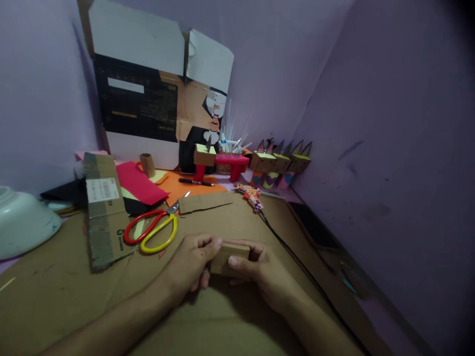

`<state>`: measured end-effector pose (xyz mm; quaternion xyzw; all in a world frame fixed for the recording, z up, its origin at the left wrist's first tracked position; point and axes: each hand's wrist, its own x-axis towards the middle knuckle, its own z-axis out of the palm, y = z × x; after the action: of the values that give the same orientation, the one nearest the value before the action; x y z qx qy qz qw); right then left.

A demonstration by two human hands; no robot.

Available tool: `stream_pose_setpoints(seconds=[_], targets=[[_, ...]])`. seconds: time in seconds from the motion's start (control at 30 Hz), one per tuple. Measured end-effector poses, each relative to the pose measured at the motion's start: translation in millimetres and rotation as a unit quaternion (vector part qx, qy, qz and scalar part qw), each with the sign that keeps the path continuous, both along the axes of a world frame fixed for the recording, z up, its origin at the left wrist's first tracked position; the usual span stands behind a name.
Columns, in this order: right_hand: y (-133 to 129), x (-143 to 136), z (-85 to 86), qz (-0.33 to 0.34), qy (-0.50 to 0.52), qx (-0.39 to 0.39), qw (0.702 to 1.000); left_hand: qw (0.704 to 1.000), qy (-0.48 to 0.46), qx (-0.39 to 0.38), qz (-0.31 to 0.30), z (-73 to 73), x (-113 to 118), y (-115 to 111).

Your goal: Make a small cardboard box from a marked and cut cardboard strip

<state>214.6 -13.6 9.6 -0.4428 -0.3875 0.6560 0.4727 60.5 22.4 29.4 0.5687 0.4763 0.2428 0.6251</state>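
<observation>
Between my two hands, just above the cardboard-covered tabletop, is a small brown cardboard box (222, 267). My left hand (197, 257) is closed on its left side, thumb along the top edge. My right hand (260, 267) grips the right side, its thumb pressed on the near face and its fingers behind. The box's far side and underside are hidden. Scissors (159, 239) with one red and one yellow handle lie beyond my left hand. Past the box rests a flat cut strip of cardboard (202, 201).
A glue gun (252, 198) in patterned wrapping trails a black cord past my right arm. Folded cardboard (106, 212) and a white bowl (24, 222) lie left. Cardboard animal figures (280, 163), a red figure (230, 165) and a pen (196, 182) stand or lie behind; a dark phone-like slab (311, 225) is right.
</observation>
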Motion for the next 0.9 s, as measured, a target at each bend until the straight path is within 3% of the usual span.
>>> stream_pose_setpoints(seconds=[0.13,0.33,0.6,0.83,0.9], targets=[[0,-2,0.1,-0.006,-0.033,0.032,0.999,1.000,-0.014,-0.013,-0.010,-3.3,-1,-2],[-1,-5,1.7,-0.011,-0.067,0.048,0.997,0.993,0.100,0.065,0.002,-3.8,3,-5],[0,-11,0.8,-0.083,-0.087,0.018,0.993,0.987,0.135,0.087,0.018,-4.6,7,-9],[1,-14,-3.6,-0.127,-0.098,0.030,0.987,0.979,0.139,0.147,0.015,-5.5,8,-10],[-1,-16,-2.9,-0.142,-0.117,0.033,0.982,0.965,0.161,0.205,0.021,-8.0,8,-9]])
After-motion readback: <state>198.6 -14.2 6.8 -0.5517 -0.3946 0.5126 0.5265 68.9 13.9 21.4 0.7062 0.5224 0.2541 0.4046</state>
